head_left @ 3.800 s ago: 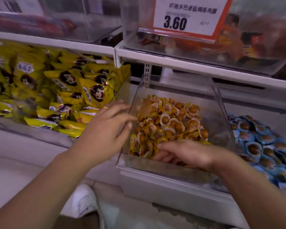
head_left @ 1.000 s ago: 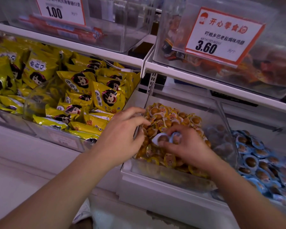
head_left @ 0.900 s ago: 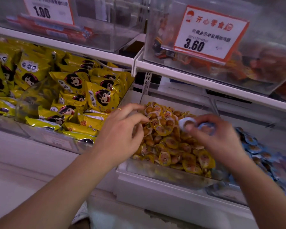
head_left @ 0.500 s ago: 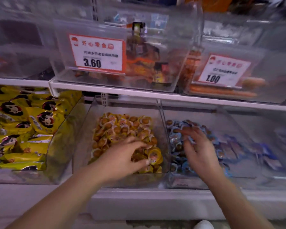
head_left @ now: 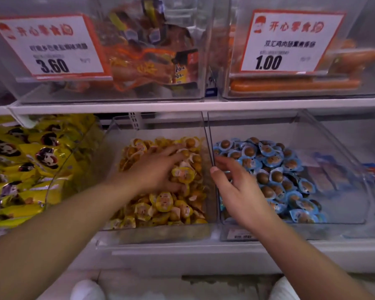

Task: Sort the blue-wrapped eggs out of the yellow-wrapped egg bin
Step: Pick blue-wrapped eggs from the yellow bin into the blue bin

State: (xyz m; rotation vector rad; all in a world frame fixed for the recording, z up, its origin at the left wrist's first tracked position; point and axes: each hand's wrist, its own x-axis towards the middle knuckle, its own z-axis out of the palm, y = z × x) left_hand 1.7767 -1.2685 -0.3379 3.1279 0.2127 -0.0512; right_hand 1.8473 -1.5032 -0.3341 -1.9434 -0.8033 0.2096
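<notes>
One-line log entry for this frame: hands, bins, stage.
left hand: open, on yellow-wrapped eggs | right hand: open, empty, over blue-wrapped eggs | stage: searching yellow bin

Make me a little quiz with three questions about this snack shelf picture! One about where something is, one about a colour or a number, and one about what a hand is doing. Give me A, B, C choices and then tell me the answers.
1. Where is the left hand?
A. In the bin of yellow-wrapped eggs
B. On the price sign
C. In the bin of sausages

2. What price is on the sign above the blue-wrapped eggs?
A. 3.60
B. 1.00
C. 5.00

3. What is the right hand doing?
A. Squeezing a sausage
B. Holding a yellow bag
C. Open and holding nothing, over the blue-wrapped eggs

Answers:
1. A, its fingers lie spread on the yellow pile.
2. B, the sign on the upper right bin reads 1.00.
3. C, its fingers are loosely spread, with nothing between them.
</notes>
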